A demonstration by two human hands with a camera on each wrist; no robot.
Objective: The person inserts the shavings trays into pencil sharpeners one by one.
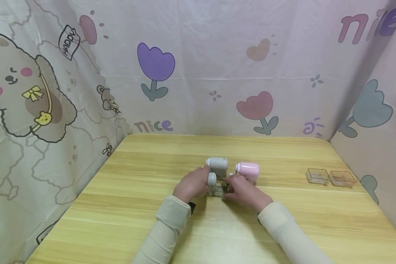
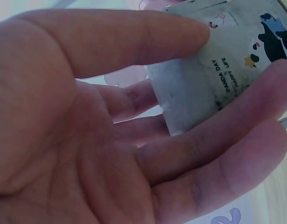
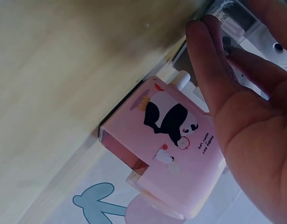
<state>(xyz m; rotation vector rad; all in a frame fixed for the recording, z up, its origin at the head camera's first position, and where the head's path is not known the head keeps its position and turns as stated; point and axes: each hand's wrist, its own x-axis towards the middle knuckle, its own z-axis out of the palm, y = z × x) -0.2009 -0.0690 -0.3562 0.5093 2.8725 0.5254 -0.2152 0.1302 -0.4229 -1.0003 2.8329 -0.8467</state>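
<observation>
My left hand point(image 1: 193, 183) grips a grey-white pencil sharpener point(image 2: 199, 79) with a panda print, thumb on one face and fingers on the other. My right hand point(image 1: 245, 192) is bent close against this sharpener's right side, its thumb and fingers pinching a clear plastic drawer point(image 3: 239, 23) there, partly hidden by the fingers. Just behind the hands stands another grey sharpener point(image 1: 219, 163). A pink sharpener point(image 3: 176, 135) with a panda print and a notch in its lower body stands beside the right hand.
Two small clear boxes point(image 1: 318, 176) sit side by side near the right edge of the wooden table point(image 1: 118, 205). Behind and along the sides hangs a printed cloth point(image 1: 198, 66).
</observation>
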